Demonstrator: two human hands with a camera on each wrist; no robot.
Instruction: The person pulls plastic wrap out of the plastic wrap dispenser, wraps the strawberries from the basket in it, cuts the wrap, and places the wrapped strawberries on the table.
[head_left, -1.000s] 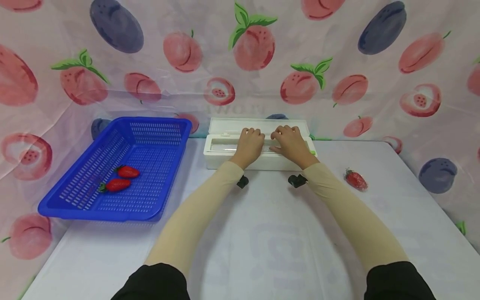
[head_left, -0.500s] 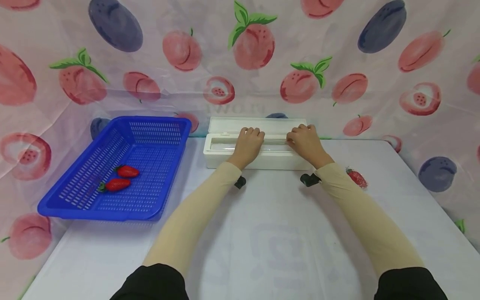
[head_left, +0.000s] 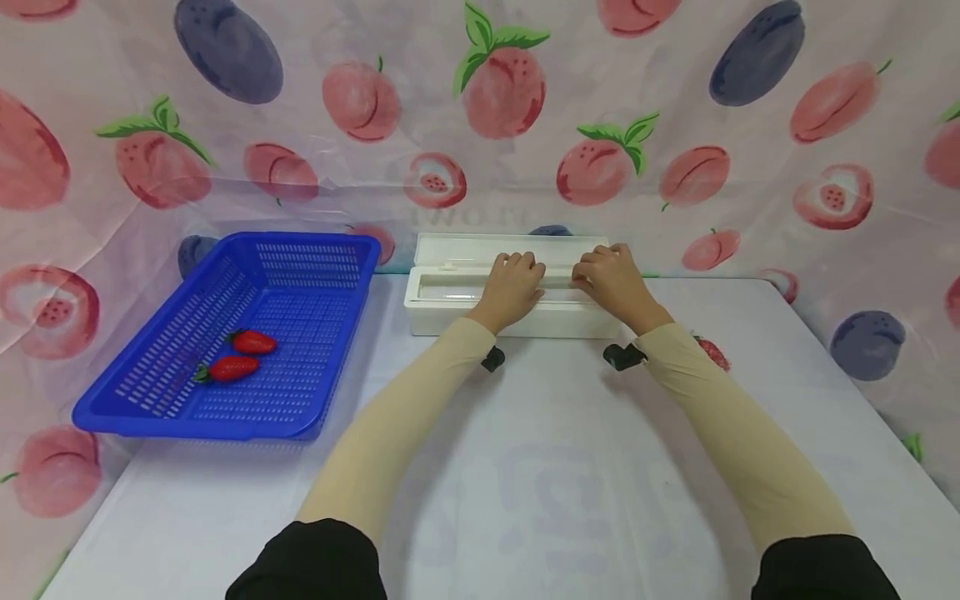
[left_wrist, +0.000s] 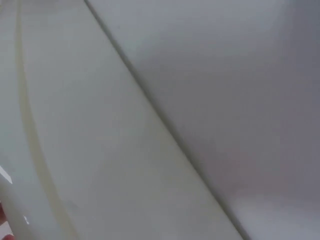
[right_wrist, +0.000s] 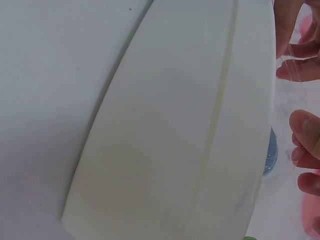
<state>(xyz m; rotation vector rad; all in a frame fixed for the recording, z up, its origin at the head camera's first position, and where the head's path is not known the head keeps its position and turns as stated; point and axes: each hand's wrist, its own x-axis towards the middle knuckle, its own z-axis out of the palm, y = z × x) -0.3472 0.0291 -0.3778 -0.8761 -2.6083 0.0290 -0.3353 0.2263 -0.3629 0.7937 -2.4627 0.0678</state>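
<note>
A long white cling film dispenser (head_left: 450, 321) stands at the back of the table, its lid (head_left: 487, 248) raised behind it. Both hands are over its open top. The left hand (head_left: 512, 287) is near the middle with fingers bent; in the right wrist view, clear cling film (right_wrist: 292, 62) shows at its fingertips. Farther right along the box, the right hand (head_left: 611, 279) brings thumb and fingertips (right_wrist: 303, 125) together at the film's edge, which is hardly visible there. The left wrist view shows mostly the box's front wall (left_wrist: 115, 140).
To the left stands a blue plastic basket (head_left: 307, 333) with two strawberries (head_left: 232, 368) inside. Another strawberry (head_left: 712, 352) lies on the white table (head_left: 540, 483) at the right, partly covered by the right sleeve. A fruit-print cloth (head_left: 300, 108) hangs behind.
The right hand has moved right along the dispenser, away from the left hand, then stayed. More recently the left hand has shifted slightly right. The basket and strawberries have stayed put.
</note>
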